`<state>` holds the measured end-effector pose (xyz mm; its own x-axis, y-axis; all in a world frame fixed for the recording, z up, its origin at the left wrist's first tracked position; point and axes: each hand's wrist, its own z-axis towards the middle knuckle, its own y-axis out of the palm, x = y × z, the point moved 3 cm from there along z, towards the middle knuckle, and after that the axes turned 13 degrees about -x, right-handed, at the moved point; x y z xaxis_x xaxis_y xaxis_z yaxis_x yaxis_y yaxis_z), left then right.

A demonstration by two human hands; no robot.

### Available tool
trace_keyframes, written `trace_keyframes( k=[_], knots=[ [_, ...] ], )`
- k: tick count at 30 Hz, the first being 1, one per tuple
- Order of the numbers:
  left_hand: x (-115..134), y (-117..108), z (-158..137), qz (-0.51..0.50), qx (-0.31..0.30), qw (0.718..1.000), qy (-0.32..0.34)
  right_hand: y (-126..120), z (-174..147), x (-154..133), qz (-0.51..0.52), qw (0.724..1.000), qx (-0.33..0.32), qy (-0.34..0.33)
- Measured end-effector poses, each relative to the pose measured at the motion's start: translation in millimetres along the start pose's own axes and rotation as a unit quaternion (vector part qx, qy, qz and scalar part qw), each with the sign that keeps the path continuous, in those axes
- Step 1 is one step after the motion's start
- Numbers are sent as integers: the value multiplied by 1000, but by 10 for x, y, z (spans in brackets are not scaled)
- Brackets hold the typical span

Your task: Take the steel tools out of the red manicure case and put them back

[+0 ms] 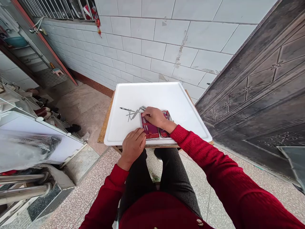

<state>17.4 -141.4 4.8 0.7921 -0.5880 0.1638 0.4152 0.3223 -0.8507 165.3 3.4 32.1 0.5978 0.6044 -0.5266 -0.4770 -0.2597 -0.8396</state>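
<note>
A dark-red tool case (152,133) lies opened out flat on a white tray (164,92), with small metal tools tucked in its slots. My left hand (133,143) rests at the case's lower left edge, its fingers stretched out and lying flat. Over the upper left part of the case, my right hand (154,117) has its fingertips pinched together; what is between them is hidden. Several slim metal tools (134,114) lie loose in a criss-cross pile on the tray, left of the case. Another silvery piece (143,107) sits just behind my right fingers.
The tray stands on a wooden table (103,133) whose edges show beneath it. A tiled wall (152,51) rises behind. To the right is a dark carved metal door (252,89). Shoes (44,112) and a white cabinet (30,140) are at the left.
</note>
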Motion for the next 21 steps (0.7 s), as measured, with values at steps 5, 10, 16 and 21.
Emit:
trace_keyframes(
  k=[5,10,16,21],
  knots=[
    [-11,14,-7,-3,-13,1000,-6,-42,17,29,50,998,20,12],
    [-20,26,-13,-4,-11,1000,-4,-185,175,-51,-23,999,15,23],
    [-12,15,-23,-6,-12,1000,-2,-237,521,-118,-154,984,-72,56],
    [-4,13,-33,-2,-8,1000,-1,-176,693,-146,-225,964,-141,16]
  ],
)
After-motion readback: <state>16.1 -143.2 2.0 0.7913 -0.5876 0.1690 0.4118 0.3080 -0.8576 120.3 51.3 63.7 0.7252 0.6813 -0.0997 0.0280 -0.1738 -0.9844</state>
